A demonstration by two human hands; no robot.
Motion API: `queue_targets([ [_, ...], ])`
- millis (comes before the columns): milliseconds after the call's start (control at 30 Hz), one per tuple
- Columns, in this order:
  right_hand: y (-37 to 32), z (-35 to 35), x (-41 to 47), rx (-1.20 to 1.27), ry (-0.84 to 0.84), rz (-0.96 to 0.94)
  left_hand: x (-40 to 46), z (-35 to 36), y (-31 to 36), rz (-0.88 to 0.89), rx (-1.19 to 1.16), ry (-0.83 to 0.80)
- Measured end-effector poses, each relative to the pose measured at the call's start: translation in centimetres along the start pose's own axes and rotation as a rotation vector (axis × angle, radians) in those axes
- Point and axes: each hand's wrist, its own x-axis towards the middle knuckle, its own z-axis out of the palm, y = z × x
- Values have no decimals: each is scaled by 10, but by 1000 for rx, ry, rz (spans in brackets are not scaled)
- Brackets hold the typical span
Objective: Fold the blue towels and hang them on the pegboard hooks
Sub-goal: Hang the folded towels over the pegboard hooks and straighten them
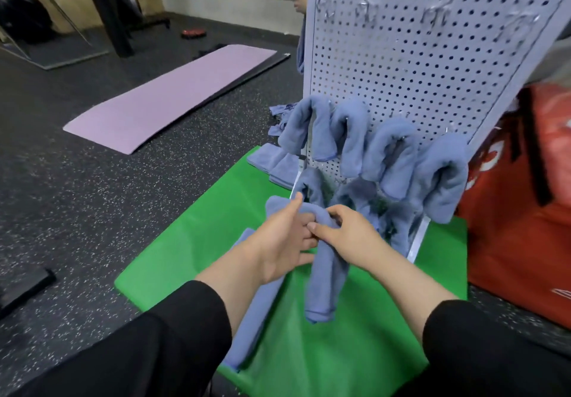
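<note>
Both hands, the left hand (287, 242) and right hand (346, 233), hold a folded blue towel (324, 285) in the middle of the frame, below the white pegboard (432, 57).

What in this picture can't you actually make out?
Head view, the only one:
- Left hand: its fingertips are hidden by the held towel and the right hand.
- Lower hooks: covered by hung towels, so the hold is unseen.
- Top hooks: blurred, shape unclear.
- Pegboard: cut off by the top edge.
- Red bag: cut off at right, its print unreadable.
</note>
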Motion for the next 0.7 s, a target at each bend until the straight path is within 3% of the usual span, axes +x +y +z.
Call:
queue_targets([
  [100, 0, -19, -2, -67, 84, -14, -9, 10, 5, 50, 64, 8],
  [167, 0, -31, -6, -140, 148, -32, -9, 16, 5, 190, 232, 144],
  [267, 0, -49, -13, -190, 163, -95, -3, 10, 11, 561, 949, 554],
  [333, -4, -61, -19, -210, 142, -136, -3, 10, 13, 647, 1330, 508],
  [433, -12, -76, -27, -214, 140, -193, -1, 17, 13, 658, 1342, 382],
  [533, -17, -84, -35, -259, 112, -243, 5, 26, 13, 710, 1228, 395],
  [700, -15, -99, -43, -350, 109, -286, 4, 49, 21, 765, 1245, 381],
])
